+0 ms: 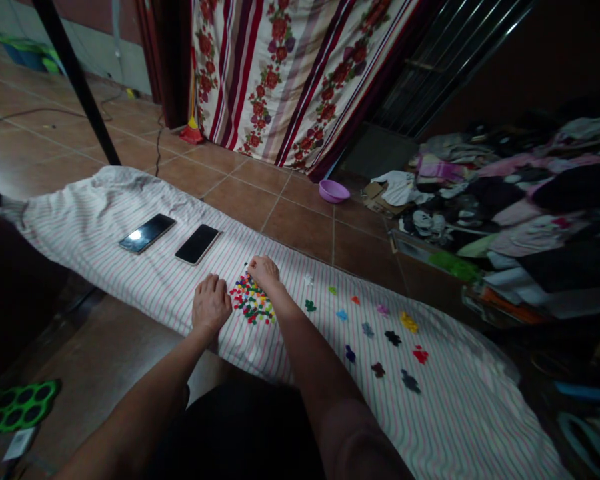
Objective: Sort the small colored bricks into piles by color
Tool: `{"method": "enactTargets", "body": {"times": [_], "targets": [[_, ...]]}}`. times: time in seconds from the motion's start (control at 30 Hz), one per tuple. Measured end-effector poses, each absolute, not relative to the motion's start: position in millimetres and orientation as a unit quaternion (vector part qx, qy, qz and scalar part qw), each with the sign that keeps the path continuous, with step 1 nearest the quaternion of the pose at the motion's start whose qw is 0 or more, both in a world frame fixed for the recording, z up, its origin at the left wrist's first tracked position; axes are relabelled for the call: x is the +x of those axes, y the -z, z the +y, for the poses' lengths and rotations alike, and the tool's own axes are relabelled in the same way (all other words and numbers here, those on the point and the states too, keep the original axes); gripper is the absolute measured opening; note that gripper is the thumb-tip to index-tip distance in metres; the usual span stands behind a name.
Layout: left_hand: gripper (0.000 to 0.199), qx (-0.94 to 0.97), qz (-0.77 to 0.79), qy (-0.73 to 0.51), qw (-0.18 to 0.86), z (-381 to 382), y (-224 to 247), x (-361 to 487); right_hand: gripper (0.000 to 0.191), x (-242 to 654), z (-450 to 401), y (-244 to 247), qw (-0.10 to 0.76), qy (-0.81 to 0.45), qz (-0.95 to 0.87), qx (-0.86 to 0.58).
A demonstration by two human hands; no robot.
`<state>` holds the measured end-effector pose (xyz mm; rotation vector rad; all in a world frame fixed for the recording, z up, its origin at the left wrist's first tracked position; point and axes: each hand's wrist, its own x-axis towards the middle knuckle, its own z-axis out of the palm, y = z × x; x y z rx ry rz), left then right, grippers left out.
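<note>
A mixed pile of small coloured pieces [253, 300] lies on the striped cloth [290, 353]. My left hand [211, 303] rests on the cloth at the pile's left edge, its fingers together and curled down; whatever may be under them is hidden. At the pile's top edge, my right hand [264, 272] has its fingers pinched, and what they hold is too small to make out. To the right, small groups sorted by colour are spread out, among them yellow pieces [409, 322], red pieces [421, 354], dark green pieces [310, 305] and black pieces [393, 338].
Two phones, one [148, 233] beside the other [198, 244], lie on the cloth left of the pile. Beyond the cloth are a purple basin [334, 191] on the tiled floor, a floral curtain [290, 80] and heaped clothes [530, 200] at the right.
</note>
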<state>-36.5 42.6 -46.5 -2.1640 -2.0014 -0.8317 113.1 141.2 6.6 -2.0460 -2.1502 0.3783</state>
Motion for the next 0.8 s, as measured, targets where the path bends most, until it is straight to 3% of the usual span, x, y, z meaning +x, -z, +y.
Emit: {"method": "enactTargets", "body": {"times": [0.43,0.8], "targets": [[0.025,-0.710,-0.651,0.266,0.033,41,46,-39,0.015,102,92,4,0.248,-0.170,-0.715,-0.631],[0.027,-0.706,-0.656,0.266,0.018,39,44,-40,0.019,161,26,7,0.314,-0.174,-0.665,-0.655]]}}
